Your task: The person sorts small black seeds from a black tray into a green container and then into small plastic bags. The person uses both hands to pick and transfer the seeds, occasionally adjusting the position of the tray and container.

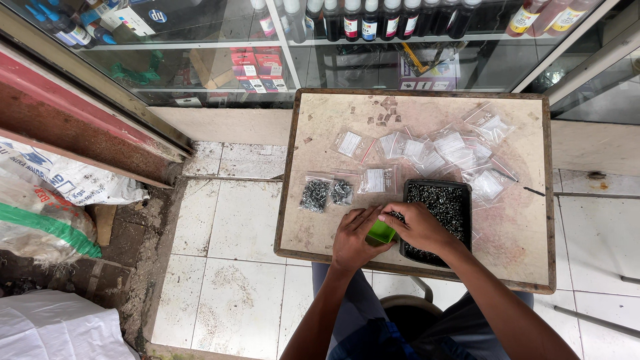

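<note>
Green scoop [381, 233]: a small bright-green plastic piece, lying at the near edge of the small table [320, 127], just left of the black tray; both hands meet over it.
Head view, left hand [353, 237]: palm down, fingers curled around the green piece from the left and near side; it appears clamped on it, though the fingertips are hidden.
Head view, right hand [419, 226]: reaches across the tray's left rim, fingers drawn together at the top of the green piece, touching it; whether they pinch screws I cannot tell.
Black tray [440, 200]: rectangular, heaped with small dark screws, partly under the right wrist.
Filled bags [327, 193]: two small clear bags of dark screws, beyond the left hand, near but apart.
Empty bags [440, 150]: many flat clear zip bags scattered over the far half of the table.
Step in hand: by my judgement, portioning screws from tray into the green piece.
Next move calls for: a steady left grip, so nothing spills.
</note>
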